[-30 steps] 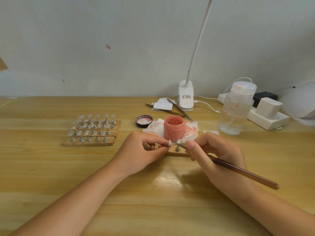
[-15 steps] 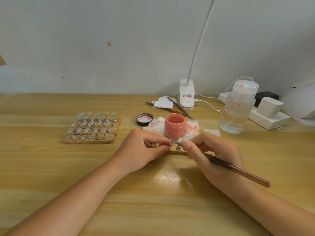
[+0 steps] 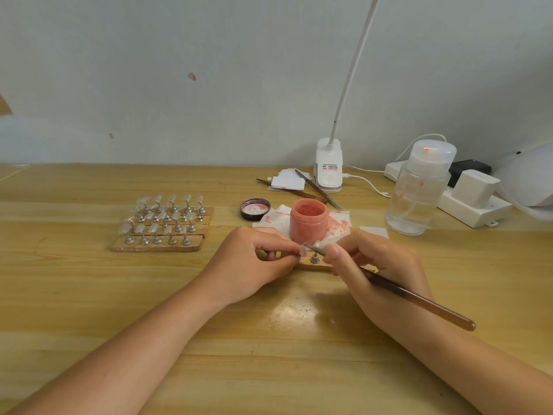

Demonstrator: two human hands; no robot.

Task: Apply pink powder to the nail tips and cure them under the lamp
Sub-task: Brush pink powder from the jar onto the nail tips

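Just before the pink powder jar (image 3: 308, 224), the left hand (image 3: 257, 265) pinches a nail tip (image 3: 302, 251) steady; the right hand (image 3: 380, 271) grips the brush (image 3: 419, 301) pen-fashion, bristles at the tip, likely for control.

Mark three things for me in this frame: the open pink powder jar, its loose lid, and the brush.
pink powder jar (image 3: 307, 227), head view, on the front wall of the jar.
lid (image 3: 255, 209), head view, on its pink-stained inside.
brush (image 3: 425, 302), head view, on the brown handle behind the right hand.

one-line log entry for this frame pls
left hand: pinches nail tip | right hand: holds brush, bristles at tip | jar: open, behind hands | lid: off | lamp: unused
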